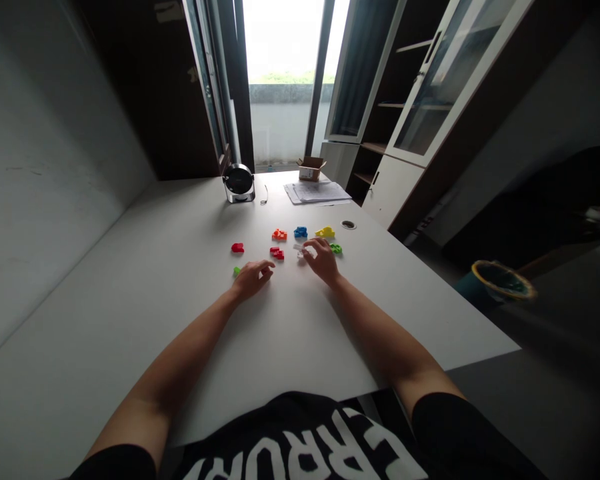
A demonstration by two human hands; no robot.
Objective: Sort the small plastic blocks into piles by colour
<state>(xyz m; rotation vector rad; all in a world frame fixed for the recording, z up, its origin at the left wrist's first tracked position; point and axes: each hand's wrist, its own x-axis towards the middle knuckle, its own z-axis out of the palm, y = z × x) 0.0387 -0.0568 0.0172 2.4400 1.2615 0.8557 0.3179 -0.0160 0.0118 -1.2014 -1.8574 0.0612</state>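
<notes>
Small groups of coloured plastic building blocks lie on the white table. My right hand (323,261) is at the white blocks (299,247), its thumb and fingertips closed around one of them. Just beyond its knuckles are the green blocks (336,248). My left hand (251,279) rests on the tabletop with fingers loosely bent and a gap between thumb and fingertips. It partly covers a light green block (237,271). Close to its fingertips are the dark red blocks (277,253). Farther back sit orange blocks (279,234), blue blocks (301,232) and yellow blocks (325,232).
A red block (237,247) lies off to the left. Toward the far edge stand a round black device on a silver stand (239,183), papers (320,192) and an open cardboard box (311,169). A cable hole (349,225) is at right; a bin (503,280) stands beyond the table.
</notes>
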